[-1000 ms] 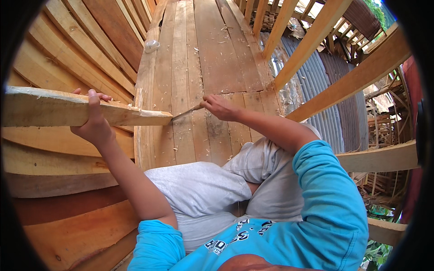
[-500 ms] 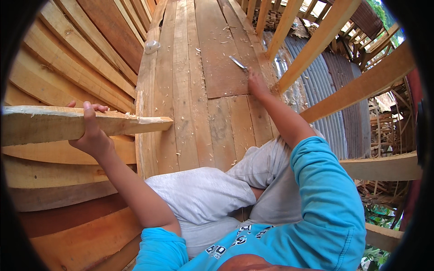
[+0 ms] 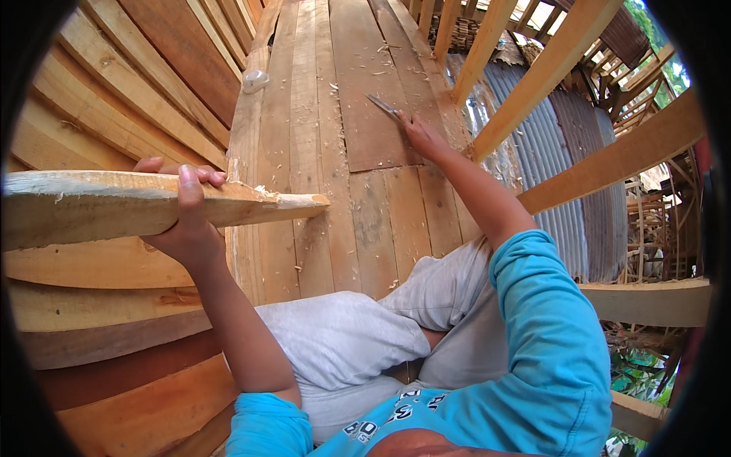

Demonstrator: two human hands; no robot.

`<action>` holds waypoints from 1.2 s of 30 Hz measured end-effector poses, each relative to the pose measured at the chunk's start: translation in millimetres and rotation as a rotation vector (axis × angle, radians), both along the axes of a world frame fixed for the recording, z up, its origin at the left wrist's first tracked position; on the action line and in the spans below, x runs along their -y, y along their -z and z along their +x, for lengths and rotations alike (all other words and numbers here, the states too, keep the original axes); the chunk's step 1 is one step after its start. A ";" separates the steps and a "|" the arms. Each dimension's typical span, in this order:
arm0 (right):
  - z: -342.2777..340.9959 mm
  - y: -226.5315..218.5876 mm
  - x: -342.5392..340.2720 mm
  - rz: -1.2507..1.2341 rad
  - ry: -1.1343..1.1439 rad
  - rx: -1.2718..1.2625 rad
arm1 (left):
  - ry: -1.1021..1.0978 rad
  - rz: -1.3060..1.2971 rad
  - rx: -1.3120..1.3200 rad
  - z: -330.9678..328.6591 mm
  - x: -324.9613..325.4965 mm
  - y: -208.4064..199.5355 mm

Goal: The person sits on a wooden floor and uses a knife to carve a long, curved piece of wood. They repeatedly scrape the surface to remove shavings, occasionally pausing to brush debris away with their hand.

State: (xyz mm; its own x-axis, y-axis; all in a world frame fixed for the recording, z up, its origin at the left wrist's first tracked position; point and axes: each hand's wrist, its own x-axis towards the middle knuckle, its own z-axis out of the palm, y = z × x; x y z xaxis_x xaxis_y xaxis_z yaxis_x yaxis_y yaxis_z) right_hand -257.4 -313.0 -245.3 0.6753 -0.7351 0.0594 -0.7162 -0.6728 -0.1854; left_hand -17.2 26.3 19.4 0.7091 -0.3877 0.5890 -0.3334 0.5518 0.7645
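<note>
A thick wooden beam point(image 3: 99, 199) comes in from the left edge. Its right end is whittled down to a narrower, pale tip, with curled shavings on top. My left hand point(image 3: 190, 206) wraps round it from below, thumb on the near face and fingers over the far side. Farther off and to the right, my right hand point(image 3: 421, 139) is closed on a knife point(image 3: 383, 105), low over a brown board point(image 3: 381, 141) in the floor. The blade points to the far left; the handle is mostly hidden by my fingers.
Shavings lie over the plank floor point(image 3: 308, 152). A clear, round plastic item point(image 3: 255, 81) rests near the left wall of boards point(image 3: 114, 91). Upright wooden slats point(image 3: 525, 80) line the right side, with corrugated metal sheets point(image 3: 541, 152) beyond. My bent legs point(image 3: 343, 327) are in front.
My left hand and the beam have shifted to the right. The knife has moved a little left with my right hand, its blade now tilted more toward the left.
</note>
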 end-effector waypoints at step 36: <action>-49.8 -29.1 -43.7 -0.786 -0.705 -0.398 | 0.145 -0.007 -0.098 -10.8 11.0 7.9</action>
